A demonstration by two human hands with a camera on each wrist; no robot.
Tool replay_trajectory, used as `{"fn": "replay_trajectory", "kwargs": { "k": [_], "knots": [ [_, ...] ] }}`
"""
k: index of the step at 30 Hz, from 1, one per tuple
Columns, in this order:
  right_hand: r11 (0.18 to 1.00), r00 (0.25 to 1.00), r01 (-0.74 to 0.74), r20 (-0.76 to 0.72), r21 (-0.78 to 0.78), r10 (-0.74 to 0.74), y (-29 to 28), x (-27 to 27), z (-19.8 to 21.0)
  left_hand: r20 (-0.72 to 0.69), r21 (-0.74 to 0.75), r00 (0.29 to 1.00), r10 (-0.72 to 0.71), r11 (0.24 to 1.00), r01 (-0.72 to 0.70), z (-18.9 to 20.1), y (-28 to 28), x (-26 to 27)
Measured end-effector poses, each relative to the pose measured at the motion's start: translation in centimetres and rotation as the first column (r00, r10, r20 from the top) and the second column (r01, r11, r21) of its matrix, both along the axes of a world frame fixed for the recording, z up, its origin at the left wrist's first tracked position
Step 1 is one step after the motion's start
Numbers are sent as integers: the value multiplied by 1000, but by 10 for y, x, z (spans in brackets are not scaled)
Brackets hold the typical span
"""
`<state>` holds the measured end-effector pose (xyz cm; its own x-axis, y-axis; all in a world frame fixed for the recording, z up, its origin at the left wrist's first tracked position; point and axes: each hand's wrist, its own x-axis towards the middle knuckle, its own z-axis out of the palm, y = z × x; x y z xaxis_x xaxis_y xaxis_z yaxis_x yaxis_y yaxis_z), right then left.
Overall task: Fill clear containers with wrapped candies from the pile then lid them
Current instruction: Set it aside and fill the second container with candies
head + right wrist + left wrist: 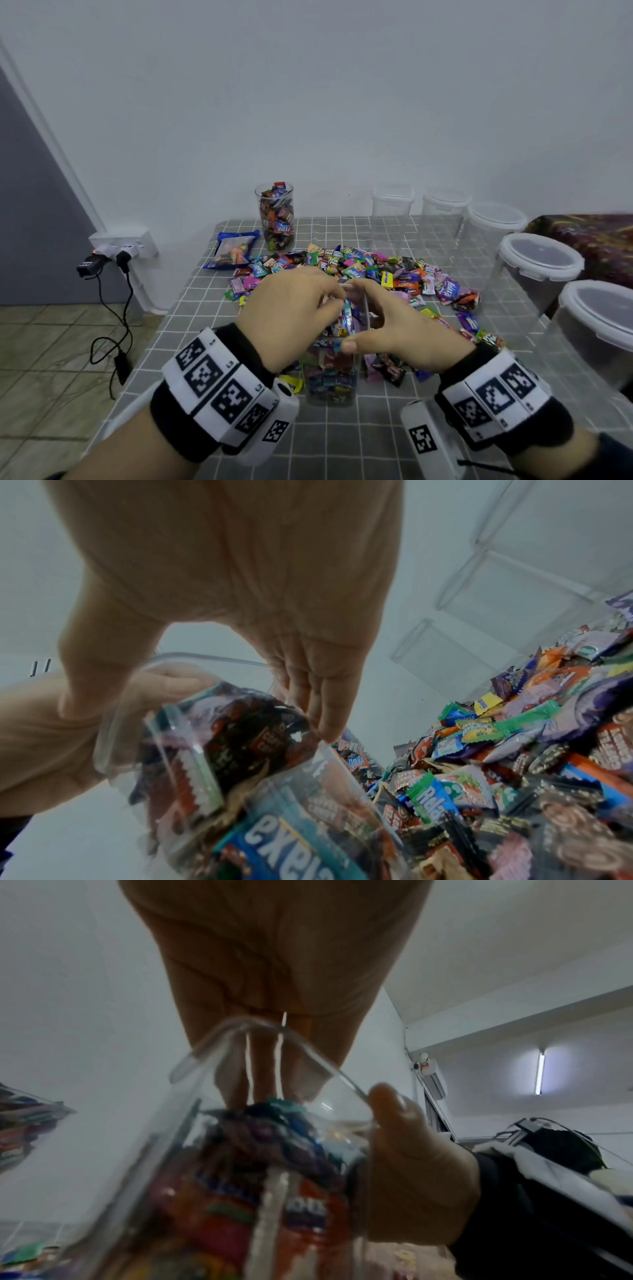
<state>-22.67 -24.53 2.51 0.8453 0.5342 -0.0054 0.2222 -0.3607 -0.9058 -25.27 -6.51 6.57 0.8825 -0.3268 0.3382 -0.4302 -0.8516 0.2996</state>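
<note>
A clear container (330, 377) stands near the table's front, packed with wrapped candies almost to its rim. My left hand (337, 298) reaches over the opening; in the left wrist view its straight fingers (260, 1080) dip inside and touch the top candies (274, 1110). My right hand (356, 315) grips the container's right side just below the rim, thumb (390, 1107) at the front and fingers (318, 710) at the back. The loose candy pile (370, 270) lies just behind the container.
A tall filled container (275, 219) without a lid and a blue candy bag (233, 251) sit at the back left. Several empty lidded containers (537, 263) line the back and right side. The table's left edge drops to a tiled floor with a wall socket (120, 250) and cables.
</note>
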Motion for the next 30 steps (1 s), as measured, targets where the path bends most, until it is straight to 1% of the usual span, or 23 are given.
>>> {"fn": "replay_trajectory", "kwargs": {
  "k": [2,4,6,8,10,13,15,16,19,22,24,26,28,30],
  "knots": [
    [999,1000,-2,-13,34,3,0,-1,0,-76,61,995,-60,996,65,-1,-5,0],
    [999,1000,-10,-17,53,11,0,-2,1,-118,52,986,-118,991,124,-1,-7,1],
    [998,1000,-8,-13,64,9,0,-2,0,-117,-62,984,-138,989,131,0,-7,0],
    [998,1000,-1,-3,66,1,0,0,-2,-71,-219,989,-132,969,113,-1,-4,-2],
    [999,1000,6,-3,39,-6,0,0,-4,-10,-332,996,-91,939,83,-2,1,-1],
    [999,999,1,-40,52,1,0,0,-5,24,-458,1000,6,889,6,-6,14,6],
    [999,999,-1,-51,51,4,0,-1,-6,31,-503,997,70,863,-45,-8,23,9],
    [999,999,0,-54,47,3,0,-1,-6,24,-498,995,101,864,-76,-10,26,11],
    [1000,999,-7,-48,-1,7,-3,2,-6,-59,-433,981,184,881,-191,-18,37,16],
    [995,998,-47,-42,-88,43,-9,6,-1,-236,-246,947,218,929,-276,-26,49,23],
    [988,997,-76,-41,-136,71,-13,8,6,-376,-69,894,242,955,-288,-33,58,28],
    [979,995,-96,-23,-179,94,-16,10,12,-461,92,838,291,955,-281,-41,66,34],
    [970,996,-86,-13,-228,85,-20,12,17,-512,184,787,343,939,-289,-48,72,39],
    [948,1000,7,11,-319,-4,-25,17,18,-548,252,730,408,913,-322,-52,76,41]
  ]
}}
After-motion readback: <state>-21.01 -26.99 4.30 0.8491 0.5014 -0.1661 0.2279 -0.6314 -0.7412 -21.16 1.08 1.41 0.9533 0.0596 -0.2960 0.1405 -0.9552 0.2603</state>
